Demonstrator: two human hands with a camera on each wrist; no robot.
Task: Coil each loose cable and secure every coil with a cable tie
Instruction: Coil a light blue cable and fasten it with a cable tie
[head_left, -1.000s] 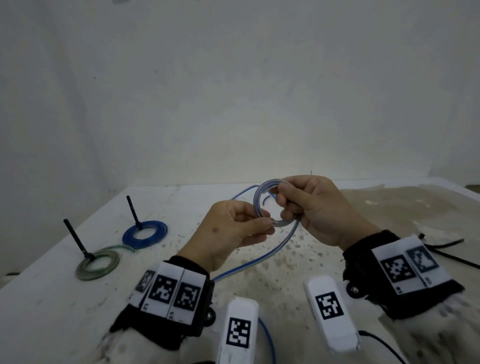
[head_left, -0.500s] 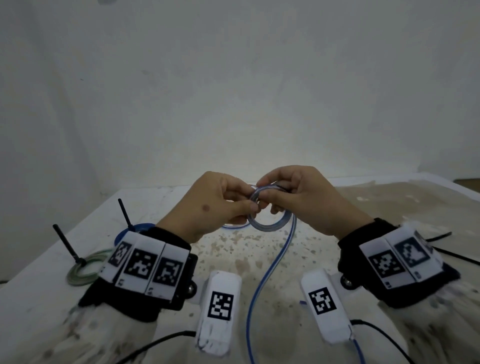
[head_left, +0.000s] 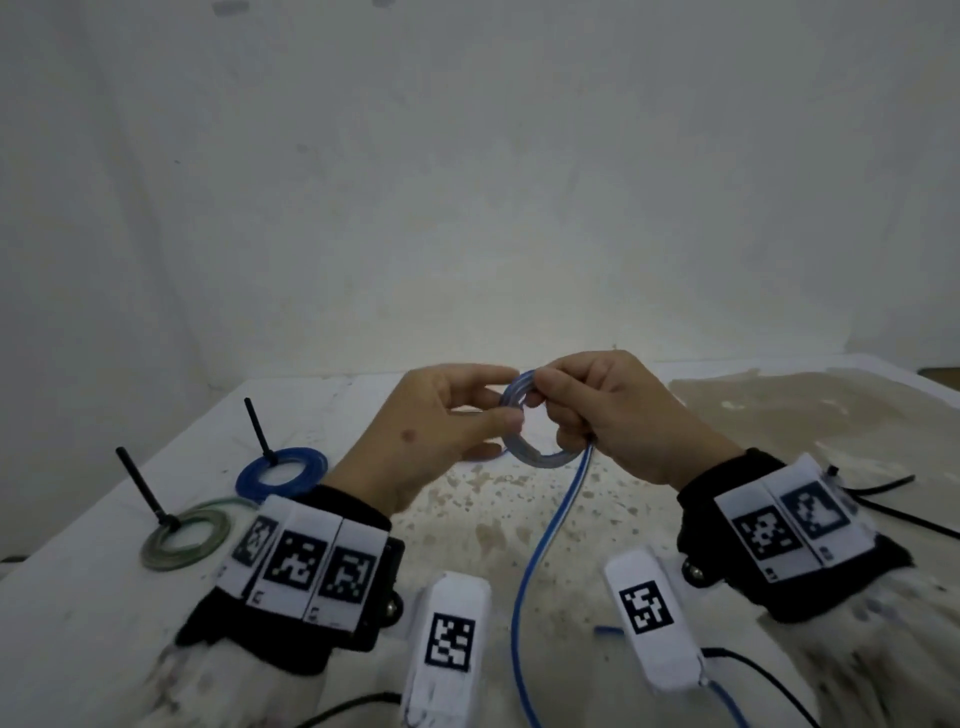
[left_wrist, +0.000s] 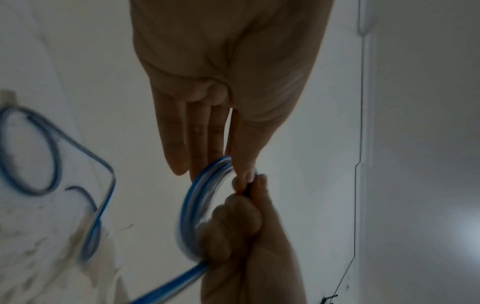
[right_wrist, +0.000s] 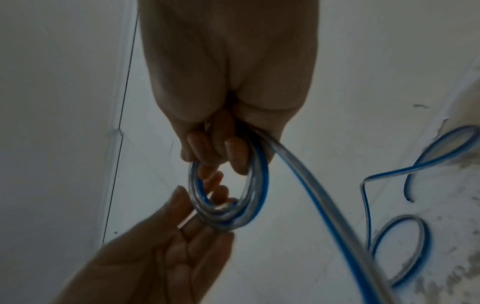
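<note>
Coil (head_left: 540, 441) of blue-and-clear cable is held up over the table (head_left: 571, 519). Right hand (head_left: 613, 415) is curled round its right side; left hand (head_left: 441, 421) pinches the left rim with thumb and fingertips. Looks light, springy and slick, so grip across all turns or it unwinds. Loose tail (head_left: 540, 545) hangs down.

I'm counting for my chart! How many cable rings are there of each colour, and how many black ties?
Blue coil on table: 1
Green coil on table: 1
Blue-and-clear coil held in both hands: 1
Black cable ties on the table coils: 2
Total: 5
</note>
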